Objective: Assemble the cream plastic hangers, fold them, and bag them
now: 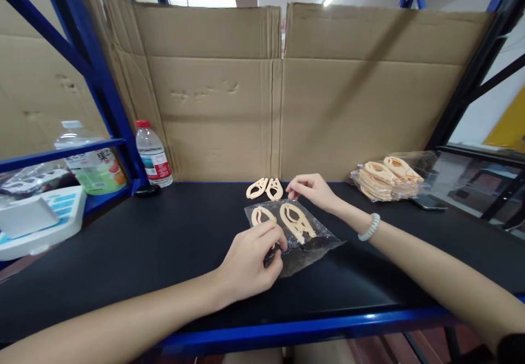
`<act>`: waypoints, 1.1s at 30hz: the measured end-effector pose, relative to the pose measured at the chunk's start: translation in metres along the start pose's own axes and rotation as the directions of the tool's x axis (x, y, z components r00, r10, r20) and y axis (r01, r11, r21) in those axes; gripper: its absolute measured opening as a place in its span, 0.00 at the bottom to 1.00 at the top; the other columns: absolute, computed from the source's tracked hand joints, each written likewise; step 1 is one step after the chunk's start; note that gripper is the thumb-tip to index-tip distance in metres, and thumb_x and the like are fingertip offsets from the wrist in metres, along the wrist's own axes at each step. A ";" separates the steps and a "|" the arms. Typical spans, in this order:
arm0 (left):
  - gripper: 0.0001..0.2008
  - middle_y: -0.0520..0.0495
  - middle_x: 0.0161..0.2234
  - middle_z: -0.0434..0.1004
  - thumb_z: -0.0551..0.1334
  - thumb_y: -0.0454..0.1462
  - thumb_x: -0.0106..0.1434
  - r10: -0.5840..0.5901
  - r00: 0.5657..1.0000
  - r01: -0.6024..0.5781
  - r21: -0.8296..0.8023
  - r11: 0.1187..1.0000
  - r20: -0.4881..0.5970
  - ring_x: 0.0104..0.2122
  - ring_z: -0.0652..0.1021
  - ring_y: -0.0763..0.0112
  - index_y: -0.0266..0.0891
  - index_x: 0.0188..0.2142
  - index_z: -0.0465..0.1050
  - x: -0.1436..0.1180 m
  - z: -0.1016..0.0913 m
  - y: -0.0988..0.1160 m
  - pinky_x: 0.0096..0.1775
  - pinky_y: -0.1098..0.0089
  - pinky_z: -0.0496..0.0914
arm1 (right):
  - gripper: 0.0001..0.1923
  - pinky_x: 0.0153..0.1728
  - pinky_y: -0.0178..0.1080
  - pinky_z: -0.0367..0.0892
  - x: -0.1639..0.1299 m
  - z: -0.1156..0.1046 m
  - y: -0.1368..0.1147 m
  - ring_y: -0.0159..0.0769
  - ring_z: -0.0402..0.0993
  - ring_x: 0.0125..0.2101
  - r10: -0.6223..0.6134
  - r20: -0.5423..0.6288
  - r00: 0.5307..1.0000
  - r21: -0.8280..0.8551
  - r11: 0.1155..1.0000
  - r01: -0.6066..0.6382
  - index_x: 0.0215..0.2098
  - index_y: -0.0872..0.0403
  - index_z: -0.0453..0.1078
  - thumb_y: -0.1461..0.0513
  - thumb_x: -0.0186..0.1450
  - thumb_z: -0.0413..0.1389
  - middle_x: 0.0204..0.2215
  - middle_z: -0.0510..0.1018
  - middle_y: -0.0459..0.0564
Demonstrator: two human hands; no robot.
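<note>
A clear plastic bag [305,244] lies on the black shelf top [164,244] and holds two beige hair clips [295,221]. My left hand [252,263] pinches the bag's near left edge, partly covering one clip. My right hand [311,190], with a white bead bracelet on the wrist, hovers just past the bag's far edge with loosely curled fingers, right beside two loose beige clips [265,188] lying at the foot of the cardboard wall. It holds nothing that I can see.
A bagged pile of the same beige clips [385,178] sits at the right rear. A red-capped water bottle [153,155] stands at the left by the blue rack post. A second bottle [92,162] and a white device [36,219] sit further left. Cardboard [270,91] walls the back.
</note>
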State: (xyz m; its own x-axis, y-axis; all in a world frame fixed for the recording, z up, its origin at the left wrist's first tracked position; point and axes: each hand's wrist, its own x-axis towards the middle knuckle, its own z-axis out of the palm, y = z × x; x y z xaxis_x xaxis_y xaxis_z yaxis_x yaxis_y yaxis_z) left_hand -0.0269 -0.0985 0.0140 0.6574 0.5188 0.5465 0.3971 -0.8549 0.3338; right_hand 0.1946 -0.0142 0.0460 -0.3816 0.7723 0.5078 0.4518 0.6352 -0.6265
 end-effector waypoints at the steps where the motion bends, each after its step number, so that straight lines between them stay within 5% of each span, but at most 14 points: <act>1: 0.08 0.50 0.32 0.69 0.54 0.27 0.55 -0.001 1.000 0.001 0.004 1.000 0.006 0.31 0.70 0.69 0.40 0.32 0.64 0.000 0.000 0.000 0.34 0.69 0.66 | 0.13 0.35 0.39 0.71 0.007 0.001 0.009 0.36 0.75 0.32 -0.037 0.028 0.999 -0.118 0.992 0.040 0.38 0.61 0.72 0.64 0.66 0.47 0.30 0.79 0.54; 5: 0.07 0.51 0.30 0.68 0.56 0.28 0.54 -0.007 1.000 0.006 0.018 1.000 0.029 0.29 0.69 0.70 0.40 0.32 0.63 0.001 0.001 0.000 0.31 0.71 0.65 | 0.27 0.48 0.47 0.63 0.034 0.005 0.037 0.45 0.65 0.52 -0.095 0.341 0.935 -0.614 0.731 0.298 0.57 0.55 0.64 0.75 0.60 0.47 0.57 0.65 0.61; 9: 0.06 0.51 0.29 0.67 0.56 0.29 0.54 -0.019 1.000 0.019 -0.005 1.000 0.023 0.28 0.69 0.71 0.40 0.31 0.63 0.002 -0.001 -0.001 0.30 0.71 0.65 | 0.33 0.49 0.48 0.61 0.053 0.010 0.055 0.49 0.61 0.55 0.051 0.464 0.884 -0.743 0.566 0.358 0.61 0.50 0.58 0.77 0.61 0.45 0.63 0.54 0.61; 13: 0.07 0.51 0.29 0.68 0.56 0.28 0.53 -0.041 0.999 0.042 -0.042 0.998 0.029 0.27 0.69 0.72 0.40 0.31 0.64 0.001 -0.003 -0.002 0.30 0.71 0.65 | 0.26 0.49 0.47 0.60 0.061 0.007 0.063 0.49 0.60 0.55 0.077 0.458 0.886 -0.742 0.582 0.333 0.58 0.54 0.62 0.74 0.63 0.47 0.60 0.59 0.63; 17: 0.08 0.52 0.29 0.68 0.56 0.28 0.54 -0.056 0.998 0.058 -0.069 0.996 0.025 0.27 0.69 0.72 0.40 0.32 0.65 0.001 -0.001 -0.009 0.30 0.71 0.65 | 0.18 0.47 0.44 0.61 0.054 -0.013 0.069 0.48 0.63 0.53 0.151 0.466 0.872 -0.732 0.619 0.284 0.49 0.58 0.68 0.71 0.60 0.54 0.47 0.73 0.60; 24: 0.07 0.51 0.31 0.69 0.58 0.28 0.56 0.018 0.999 -0.016 -0.054 0.998 0.046 0.31 0.70 0.71 0.39 0.34 0.64 0.004 -0.002 -0.011 0.33 0.71 0.66 | 0.18 0.44 0.38 0.66 -0.007 -0.056 0.075 0.40 0.72 0.42 0.217 0.425 0.879 -0.710 0.682 0.175 0.51 0.61 0.67 0.68 0.62 0.50 0.43 0.75 0.59; 29: 0.06 0.48 0.38 0.71 0.58 0.29 0.58 0.126 0.987 -0.129 0.032 0.991 0.104 0.37 0.72 0.69 0.39 0.35 0.65 0.002 -0.001 -0.008 0.38 0.69 0.68 | 0.17 0.45 0.43 0.68 -0.065 -0.073 0.070 0.41 0.73 0.41 0.067 0.261 0.963 -0.702 0.698 0.142 0.49 0.57 0.69 0.62 0.69 0.42 0.44 0.72 0.58; 33: 0.09 0.46 0.45 0.71 0.54 0.27 0.60 0.211 0.970 -0.225 0.121 0.967 0.118 0.35 0.73 0.70 0.40 0.34 0.69 0.001 0.002 -0.012 0.37 0.68 0.69 | 0.16 0.40 0.44 0.71 -0.090 -0.084 0.041 0.40 0.74 0.37 -0.085 0.083 0.993 -0.716 0.688 0.119 0.45 0.57 0.68 0.63 0.71 0.40 0.40 0.71 0.57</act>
State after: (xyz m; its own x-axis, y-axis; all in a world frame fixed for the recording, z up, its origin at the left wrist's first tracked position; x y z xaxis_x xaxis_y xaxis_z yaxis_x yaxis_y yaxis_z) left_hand -0.0297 -0.0877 0.0085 0.7970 0.3230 0.5103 0.3137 -0.9435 0.1072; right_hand 0.3155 -0.0572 0.0243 -0.4842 0.7118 0.5089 0.8428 0.5357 0.0527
